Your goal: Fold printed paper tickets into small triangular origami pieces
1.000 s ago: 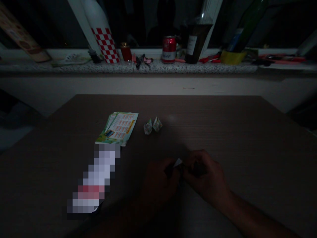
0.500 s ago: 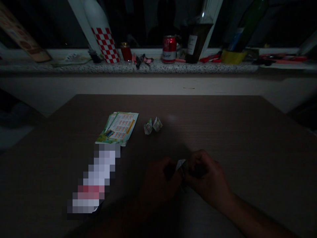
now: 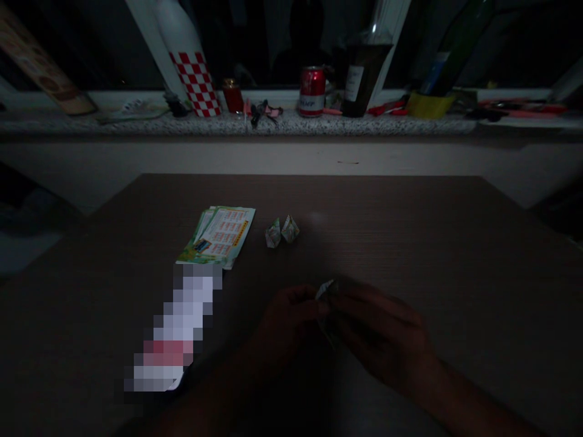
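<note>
A small folded piece of printed paper [image 3: 326, 290] is between my two hands, low over the table. My left hand [image 3: 291, 315] pinches it with thumb and fingers from the left. My right hand [image 3: 387, 331] reaches in from the right with its fingers extended against the paper; the dim light hides exactly how they touch it. Farther back lie two small folded paper pieces, one on the left [image 3: 273, 233] and one on the right [image 3: 290, 229]. To their left is a stack of printed calendar sheets [image 3: 223, 233].
A blurred-out bright device [image 3: 182, 328] lies left of my hands on the brown table [image 3: 410, 230]. Along the stone windowsill [image 3: 291, 126] stand a checkered bottle [image 3: 198, 82], a red can [image 3: 312, 91], a jar [image 3: 232, 97], a dark bottle [image 3: 357, 85] and a green bottle [image 3: 450, 54].
My right hand has gone from a curled pinch to extended fingers against the paper. The folded paper has shifted slightly left and up. The things on the table stay put.
</note>
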Available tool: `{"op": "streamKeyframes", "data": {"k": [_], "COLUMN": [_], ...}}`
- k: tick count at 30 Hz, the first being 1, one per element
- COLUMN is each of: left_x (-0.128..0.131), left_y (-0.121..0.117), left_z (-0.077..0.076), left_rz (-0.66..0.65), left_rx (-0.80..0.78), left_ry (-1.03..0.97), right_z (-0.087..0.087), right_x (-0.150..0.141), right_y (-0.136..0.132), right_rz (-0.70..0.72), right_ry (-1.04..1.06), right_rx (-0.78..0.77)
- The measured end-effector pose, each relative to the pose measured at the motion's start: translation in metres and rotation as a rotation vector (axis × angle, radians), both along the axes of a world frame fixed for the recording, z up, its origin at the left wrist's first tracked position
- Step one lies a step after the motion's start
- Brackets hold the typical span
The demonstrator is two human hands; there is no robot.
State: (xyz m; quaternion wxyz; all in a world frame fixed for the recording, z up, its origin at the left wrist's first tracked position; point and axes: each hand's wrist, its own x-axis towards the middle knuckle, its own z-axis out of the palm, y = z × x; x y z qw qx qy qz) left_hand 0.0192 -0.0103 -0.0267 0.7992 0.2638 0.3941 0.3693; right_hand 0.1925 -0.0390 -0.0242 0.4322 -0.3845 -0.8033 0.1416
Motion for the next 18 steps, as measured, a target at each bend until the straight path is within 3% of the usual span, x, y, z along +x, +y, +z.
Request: {"op": "streamKeyframes", "data": {"k": [8,18], "left_x": [0.000,-0.014], "left_y": [0.002,0.006], "left_z": [-0.004,0.004], "left_rz": [0.028,0.136], "left_rx": [-0.014,-0.032], "left_ry": [-0.058,-0.161], "right_z": [0.007,0.033], "right_x": [-0.005,-0.027], "right_y": [0.004,0.023], "right_rz": [-0.018,0.023], "right_ry": [-0.146,-0.319], "right_rx": [0.021,-0.162]}}
